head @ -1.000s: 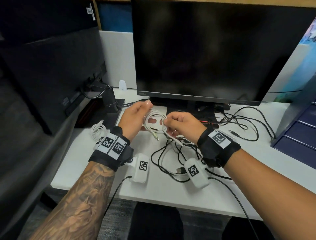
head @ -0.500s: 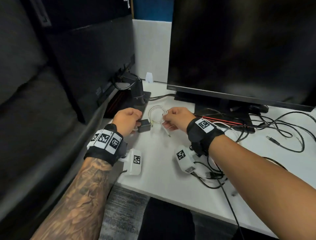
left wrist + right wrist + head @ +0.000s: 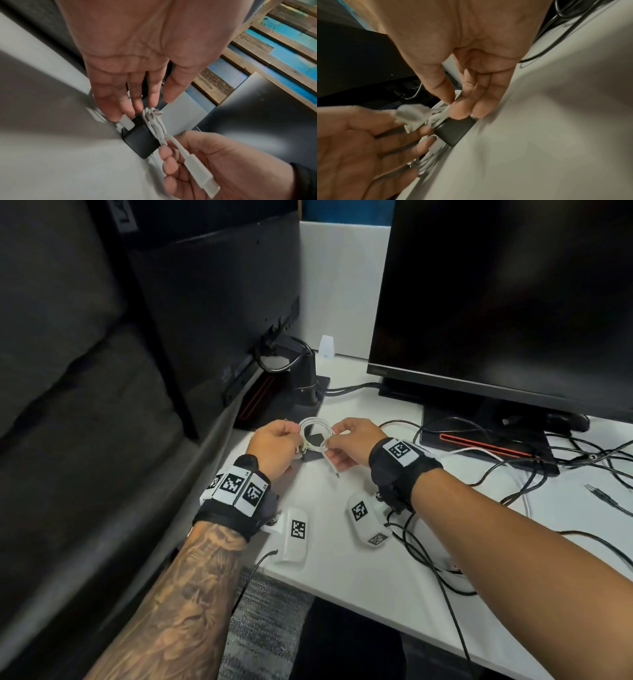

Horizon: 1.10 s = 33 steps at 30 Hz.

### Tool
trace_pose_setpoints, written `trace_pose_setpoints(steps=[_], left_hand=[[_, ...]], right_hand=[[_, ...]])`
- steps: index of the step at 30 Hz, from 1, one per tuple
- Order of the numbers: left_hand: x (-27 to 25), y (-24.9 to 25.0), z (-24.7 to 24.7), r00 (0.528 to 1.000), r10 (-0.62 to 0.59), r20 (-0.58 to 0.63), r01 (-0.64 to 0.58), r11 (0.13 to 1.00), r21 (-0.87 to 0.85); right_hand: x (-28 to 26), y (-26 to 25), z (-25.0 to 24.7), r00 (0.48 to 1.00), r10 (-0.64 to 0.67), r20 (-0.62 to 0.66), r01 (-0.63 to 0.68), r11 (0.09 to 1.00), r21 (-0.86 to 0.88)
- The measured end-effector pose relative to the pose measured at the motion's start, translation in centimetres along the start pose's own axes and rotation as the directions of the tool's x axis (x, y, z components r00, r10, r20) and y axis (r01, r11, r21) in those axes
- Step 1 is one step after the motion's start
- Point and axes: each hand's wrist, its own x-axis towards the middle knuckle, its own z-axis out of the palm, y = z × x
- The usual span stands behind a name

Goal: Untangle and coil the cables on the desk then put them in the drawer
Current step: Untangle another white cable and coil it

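**Coiling a white cable at the counter's left end**

Held between both hands is a white cable (image 3: pixel 317 433), wound into a small coil just above the counter (image 3: pixel 370 577) and over a black adapter (image 3: pixel 142 142). The right hand (image 3: pixel 352 445) pinches the bundled turns between thumb and fingers, its plug end (image 3: pixel 201 174) left hanging free. The left hand (image 3: pixel 275 448) is nearly spread, and its fingertips (image 3: pixel 127 112) touch the coil's far side; whether anything is gripped there cannot be told. The cable is judged light, soft and springy, so the turns are likely to loosen unless taken where they cross, not by the plug. Loose black cables (image 3: pixel 582 453) are still tangled to the right. The counter is white and smooth, flanked by two monitors (image 3: pixel 513 302). No drawer is seen.
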Motion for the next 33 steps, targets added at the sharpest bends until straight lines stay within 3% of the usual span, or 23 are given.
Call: trace_pose_setpoints(steps=[5,10,16,25,28,33], left_hand=[[-0.2,0.2,0.4,1.000,0.014,-0.023,-0.014,1.000,0.016],[-0.5,0.2,0.6,0.999,0.046,0.014,-0.047,0.995,0.089],[-0.8,0.3,1.1,0.997,0.045,0.055,-0.055,0.979,0.197],[-0.8,0.5,0.5,0.997,0.012,0.074,-0.026,0.981,0.194],[-1.0,0.6,0.6,0.997,0.042,0.068,-0.053,0.983,0.178],[-1.4,1.1,0.7,0.990,0.141,0.028,-0.144,0.970,0.198]], right_hand=[[0.0,0.1,-0.3,1.000,0.012,-0.021,-0.011,0.999,0.049],[0.8,0.3,-1.8,0.987,0.075,-0.144,-0.061,0.993,0.097],[1.9,0.4,-2.7,0.976,0.143,-0.166,-0.139,0.990,0.040],[3.0,-0.3,-2.5,0.993,0.079,-0.089,-0.090,0.988,-0.125],[1.9,-1.0,-2.7,0.995,0.075,-0.066,-0.084,0.985,-0.153],[-0.5,-1.3,-5.3,0.991,-0.042,-0.129,0.007,0.967,-0.256]])
